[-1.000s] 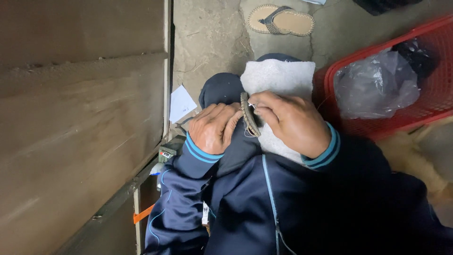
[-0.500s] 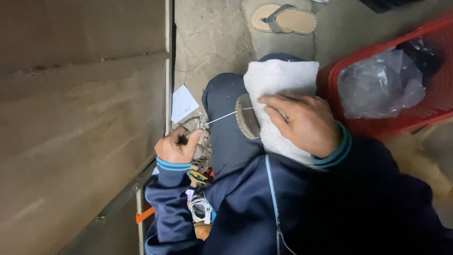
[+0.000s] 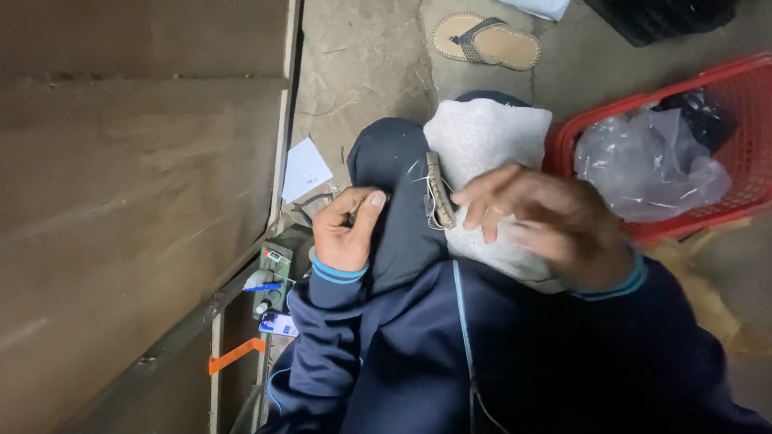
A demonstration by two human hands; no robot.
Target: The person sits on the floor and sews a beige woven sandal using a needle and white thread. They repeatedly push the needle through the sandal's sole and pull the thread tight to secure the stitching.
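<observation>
lap: a folded towel (image 3: 490, 141) lies on the far knee, a narrow woven strip (image 3: 439, 191) on its left edge
hands: left hand (image 3: 346, 233) left of the strip, right hand (image 3: 547, 221) right of it, over the towel
right: basket (image 3: 752, 88) holding a plastic bag (image 3: 651, 165)
far: sandal (image 3: 486, 42) on the floor
left: paper slip (image 3: 305, 169) beside a wooden board (image 3: 137, 217)

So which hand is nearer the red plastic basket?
Right. The right hand lies just beside the red plastic basket, over the white cloth; the left hand is farther, across the knee.
</observation>
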